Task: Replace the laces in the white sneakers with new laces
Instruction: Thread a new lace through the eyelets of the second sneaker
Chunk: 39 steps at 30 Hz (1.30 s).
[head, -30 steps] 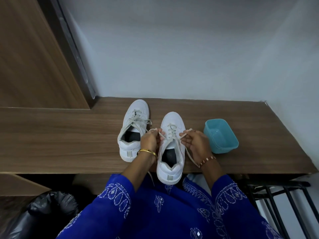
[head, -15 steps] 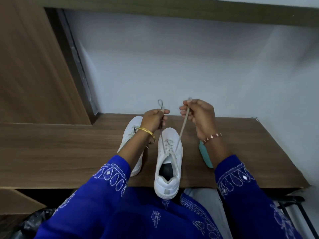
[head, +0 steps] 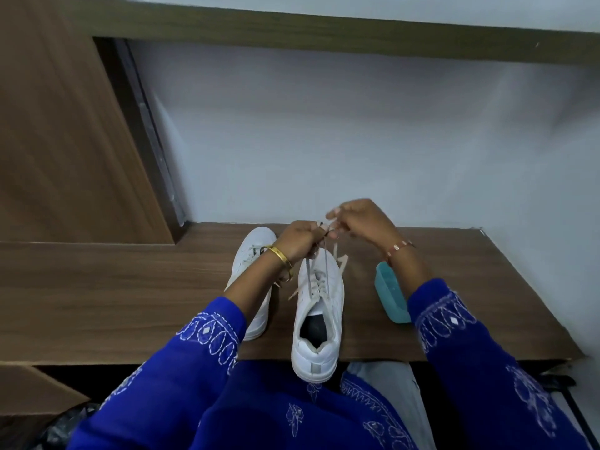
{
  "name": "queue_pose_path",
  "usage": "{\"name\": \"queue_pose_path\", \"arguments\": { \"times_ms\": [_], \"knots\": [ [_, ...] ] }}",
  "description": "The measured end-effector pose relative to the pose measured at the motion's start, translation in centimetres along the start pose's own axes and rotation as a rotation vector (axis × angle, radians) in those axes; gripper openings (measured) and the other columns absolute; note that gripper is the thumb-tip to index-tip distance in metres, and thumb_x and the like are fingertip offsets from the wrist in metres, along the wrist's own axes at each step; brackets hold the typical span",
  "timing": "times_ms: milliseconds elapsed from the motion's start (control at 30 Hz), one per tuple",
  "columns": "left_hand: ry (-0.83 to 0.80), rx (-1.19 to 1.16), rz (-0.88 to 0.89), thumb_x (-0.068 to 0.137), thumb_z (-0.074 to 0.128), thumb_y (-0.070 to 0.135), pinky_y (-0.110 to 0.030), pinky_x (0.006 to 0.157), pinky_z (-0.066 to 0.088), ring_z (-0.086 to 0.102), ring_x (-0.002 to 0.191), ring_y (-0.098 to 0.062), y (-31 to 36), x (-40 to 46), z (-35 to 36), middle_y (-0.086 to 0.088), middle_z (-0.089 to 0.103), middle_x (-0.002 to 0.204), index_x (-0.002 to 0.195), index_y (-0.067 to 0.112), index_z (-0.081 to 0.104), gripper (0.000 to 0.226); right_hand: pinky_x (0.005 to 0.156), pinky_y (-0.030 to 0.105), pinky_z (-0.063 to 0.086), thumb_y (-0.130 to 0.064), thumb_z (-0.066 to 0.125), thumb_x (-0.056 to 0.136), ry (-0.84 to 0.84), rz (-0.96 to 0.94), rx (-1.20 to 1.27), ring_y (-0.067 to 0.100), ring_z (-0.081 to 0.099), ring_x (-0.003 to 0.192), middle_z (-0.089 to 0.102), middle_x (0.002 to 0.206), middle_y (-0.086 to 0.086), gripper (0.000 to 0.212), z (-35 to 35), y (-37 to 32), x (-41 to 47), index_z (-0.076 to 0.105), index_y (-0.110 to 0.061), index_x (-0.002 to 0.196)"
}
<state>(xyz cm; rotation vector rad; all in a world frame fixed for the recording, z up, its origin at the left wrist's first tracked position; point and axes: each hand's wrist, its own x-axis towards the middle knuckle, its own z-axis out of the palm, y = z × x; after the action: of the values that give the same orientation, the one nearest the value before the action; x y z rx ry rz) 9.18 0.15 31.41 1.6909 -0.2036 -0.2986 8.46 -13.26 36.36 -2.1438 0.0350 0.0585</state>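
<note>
Both hands (head: 300,237) (head: 363,220) pinching lace (head: 325,271), sneaker (head: 319,306)

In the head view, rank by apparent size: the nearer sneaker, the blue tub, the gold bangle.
Largest to smallest as they appear:
1. nearer sneaker, fully visible and closest to the camera, so nearness inflates it.
2. blue tub, partly hidden behind the right forearm, so its true extent is unsure.
3. gold bangle, clearly smallest.

Two white sneakers (head: 319,315) side by side on wooden shelf, nearer one's lace (head: 324,271) pulled up taut
</note>
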Motion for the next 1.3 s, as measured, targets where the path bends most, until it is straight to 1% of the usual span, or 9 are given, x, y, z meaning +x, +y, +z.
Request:
{"name": "queue_pose_path", "arguments": {
  "times_ms": [200, 400, 500, 633, 767, 933, 1067, 1200, 1300],
  "knots": [
    [0.029, -0.109, -0.066, 0.098, 0.043, 0.016, -0.013, 0.04, 0.032, 0.035, 0.034, -0.001, -0.3, 0.4, -0.4, 0.012, 0.044, 0.038, 0.069, 0.013, 0.061, 0.034, 0.056, 0.015, 0.036, -0.008, 0.054, 0.089, -0.082, 0.002, -0.006, 0.005, 0.044, 0.057, 0.052, 0.061, -0.002, 0.026, 0.2, 2.1, -2.2, 0.054, -0.01, 0.063],
    [0.064, -0.215, -0.131, 0.098, 0.044, 0.018, -0.016, 0.039, 0.033, 0.034, 0.032, -0.005, -0.6, 0.7, -0.5, 0.01, 0.039, 0.036, 0.07, 0.009, 0.059, 0.032, 0.05, 0.024, 0.049, -0.013, 0.042, 0.097, -0.114, 0.137, 0.455, 0.01, 0.047, 0.04, 0.053, 0.046, -0.001, 0.02, 0.1, 1.9, -2.9, 0.053, -0.01, 0.081],
    [0.104, -0.322, -0.174, 0.098, 0.043, 0.019, -0.018, 0.038, 0.032, 0.031, 0.031, -0.007, -1.1, 0.8, -0.9, 0.008, 0.034, 0.036, 0.071, 0.008, 0.057, 0.032, 0.04, 0.02, 0.033, -0.014, 0.047, 0.096, -0.155, 0.135, 0.441, 0.005, 0.025, 0.034, 0.032, 0.039, -0.01, 0.015, -0.2, 2.6, -3.3, 0.056, -0.013, 0.084],
    [0.151, -0.341, -0.175, 0.098, 0.042, 0.02, -0.023, 0.046, 0.029, 0.033, 0.032, -0.006, -1.9, 1.0, -1.8, 0.009, 0.035, 0.036, 0.071, 0.007, 0.057, 0.033, 0.039, 0.019, 0.026, -0.018, 0.05, 0.095, -0.212, 0.129, 0.338, 0.006, 0.022, 0.039, 0.027, 0.044, -0.009, 0.016, -1.4, 5.3, -3.9, 0.062, -0.007, 0.094],
    [0.101, -0.26, -0.112, 0.098, 0.043, 0.019, -0.023, 0.047, 0.031, 0.034, 0.034, -0.006, -2.4, 0.6, -2.0, 0.009, 0.039, 0.038, 0.072, 0.006, 0.058, 0.033, 0.041, 0.018, 0.033, -0.015, 0.052, 0.094, -0.225, 0.163, 0.059, 0.006, 0.036, 0.037, 0.046, 0.043, -0.004, 0.022, -1.8, 8.0, -4.3, 0.067, -0.011, 0.079],
    [-0.004, -0.177, -0.076, 0.097, 0.045, 0.018, -0.019, 0.046, 0.034, 0.036, 0.035, -0.006, -1.3, 0.5, -1.2, 0.008, 0.042, 0.041, 0.064, 0.01, 0.062, 0.038, 0.072, 0.021, 0.049, -0.032, 0.059, 0.089, -0.153, 0.026, 0.086, 0.006, 0.062, 0.076, 0.069, 0.089, -0.003, 0.018, 0.2, 6.0, -3.7, 0.065, -0.018, 0.098],
    [-0.038, -0.144, -0.073, 0.097, 0.045, 0.018, -0.023, 0.051, 0.031, 0.036, 0.036, -0.005, -1.0, 0.5, -1.0, 0.005, 0.044, 0.046, 0.044, 0.018, 0.064, 0.056, 0.063, 0.014, 0.044, -0.024, 0.059, 0.091, -0.06, -0.084, 0.169, 0.005, 0.056, 0.06, 0.065, 0.07, 0.004, 0.017, 2.2, 3.3, -3.1, 0.06, -0.014, 0.077],
    [0.043, -0.128, -0.045, 0.096, 0.046, 0.014, -0.017, 0.048, 0.034, 0.042, 0.038, -0.001, -1.2, 0.4, -1.3, 0.009, 0.055, 0.046, 0.07, 0.011, 0.064, 0.032, 0.051, 0.017, 0.037, -0.013, 0.056, 0.091, 0.067, -0.142, 0.059, 0.005, 0.045, 0.048, 0.055, 0.057, 0.004, 0.021, 3.3, 3.6, -3.8, 0.062, -0.009, 0.072],
    [0.044, -0.106, -0.02, 0.093, 0.047, 0.001, -0.011, 0.05, 0.038, 0.051, 0.047, 0.003, -1.7, 0.1, -1.3, 0.009, 0.064, 0.063, 0.095, -0.002, 0.065, 0.019, 0.052, 0.019, 0.034, -0.02, 0.06, 0.089, -0.02, -0.214, -0.168, 0.005, 0.044, 0.047, 0.056, 0.051, -0.008, 0.021, 4.3, 5.0, -4.8, 0.066, -0.008, 0.072]
  ]
}}
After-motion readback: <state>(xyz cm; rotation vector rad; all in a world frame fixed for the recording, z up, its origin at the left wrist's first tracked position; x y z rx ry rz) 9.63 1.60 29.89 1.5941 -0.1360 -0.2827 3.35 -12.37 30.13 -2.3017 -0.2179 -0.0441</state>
